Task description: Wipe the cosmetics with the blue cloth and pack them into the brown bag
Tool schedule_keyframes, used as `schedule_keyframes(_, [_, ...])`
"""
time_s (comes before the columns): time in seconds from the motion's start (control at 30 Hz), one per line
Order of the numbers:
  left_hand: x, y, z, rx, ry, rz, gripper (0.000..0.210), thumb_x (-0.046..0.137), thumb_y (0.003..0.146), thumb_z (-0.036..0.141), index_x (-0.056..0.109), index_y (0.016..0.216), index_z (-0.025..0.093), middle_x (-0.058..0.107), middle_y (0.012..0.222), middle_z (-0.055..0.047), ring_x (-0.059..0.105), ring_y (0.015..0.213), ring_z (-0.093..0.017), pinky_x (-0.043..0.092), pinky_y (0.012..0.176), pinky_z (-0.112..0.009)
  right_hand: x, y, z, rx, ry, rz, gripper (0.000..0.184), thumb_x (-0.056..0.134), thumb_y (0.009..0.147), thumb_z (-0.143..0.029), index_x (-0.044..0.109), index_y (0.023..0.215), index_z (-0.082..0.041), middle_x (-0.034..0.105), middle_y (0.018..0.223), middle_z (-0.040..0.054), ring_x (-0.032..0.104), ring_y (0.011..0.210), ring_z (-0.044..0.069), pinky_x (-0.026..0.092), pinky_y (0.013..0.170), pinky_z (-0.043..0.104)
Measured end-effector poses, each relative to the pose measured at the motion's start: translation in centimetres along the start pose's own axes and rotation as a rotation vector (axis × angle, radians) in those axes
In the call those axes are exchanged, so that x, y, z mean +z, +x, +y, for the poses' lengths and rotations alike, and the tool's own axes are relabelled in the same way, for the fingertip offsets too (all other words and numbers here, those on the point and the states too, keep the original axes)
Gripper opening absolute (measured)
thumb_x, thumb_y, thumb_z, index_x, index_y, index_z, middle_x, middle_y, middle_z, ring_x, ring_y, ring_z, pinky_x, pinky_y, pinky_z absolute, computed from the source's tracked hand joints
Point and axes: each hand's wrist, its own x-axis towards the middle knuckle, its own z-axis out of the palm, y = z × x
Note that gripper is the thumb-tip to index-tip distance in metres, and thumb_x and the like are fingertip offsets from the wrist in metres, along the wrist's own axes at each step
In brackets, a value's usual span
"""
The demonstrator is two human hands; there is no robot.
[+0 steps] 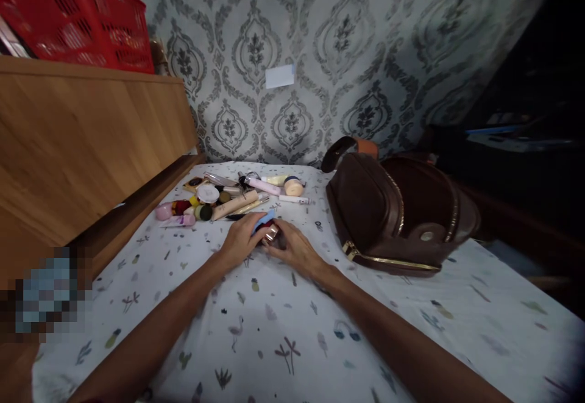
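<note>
Both hands meet over one small item on the printed bed sheet [292,330]. Left hand [241,239] and right hand [296,247] are curled around a small dark case with a gold clasp [270,234], fingers closed on it from either side; the case sits low, at or just above the sheet, can't tell if it's lifted. A blue pad [264,220] sticks out on top of the case, under the left fingertips.

Just beyond the left grip: a loose pile of cosmetics [228,199], tubes, small round pots, a white round compact [208,194], a pink tube [262,185], a beige tube [235,205]. All lying flat, touching or overlapping.

To the right of the right grip, near but apart: a brown bag [393,214], zip open, gold trim, strap looped at its far end.

Left of the left grip: a wooden cabinet [82,147] edging the bed, red basket [77,16] on top. Patterned wallpaper [320,55] behind.
</note>
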Motion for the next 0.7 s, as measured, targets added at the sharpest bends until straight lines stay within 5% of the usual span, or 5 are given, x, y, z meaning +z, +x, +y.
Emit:
schedule_keyframes(0.17, [0.4,-0.4,1.8,0.086,0.148,0.026,0.028,0.051,0.096,0.041,0.062,0.111,0.020,0.066,0.102,-0.009,0.063,0.099,-0.024,0.053,0.087,-0.038,0.0,-0.2,-0.5,-0.017,-0.113,0.064,0.023,0.068,0.076,-0.031,0.058,0.094,-0.020,0.062,0.091,0.0073,0.055,0.086,0.026,0.046,0.081,0.040])
schedule_keyframes(0.43, [0.7,-0.6,2.4,0.269,0.153,-0.036,0.034,0.043,0.099,0.037,0.056,0.126,0.021,0.064,0.120,-0.012,0.061,0.112,-0.024,0.050,0.098,-0.041,0.3,-0.2,0.5,0.127,0.104,0.052,0.022,0.068,0.069,-0.027,0.060,0.089,-0.021,0.063,0.084,0.0021,0.058,0.078,0.022,0.048,0.072,0.035])
schedule_keyframes(0.7, [0.5,-0.6,2.0,0.117,0.129,-0.095,0.041,0.040,0.100,0.039,0.047,0.136,0.022,0.063,0.127,-0.011,0.059,0.118,-0.025,0.049,0.101,-0.041,-0.1,-0.1,0.2,0.194,0.218,0.063,0.035,0.069,0.070,-0.038,0.053,0.096,-0.020,0.059,0.080,-0.0020,0.053,0.069,0.016,0.045,0.065,0.030])
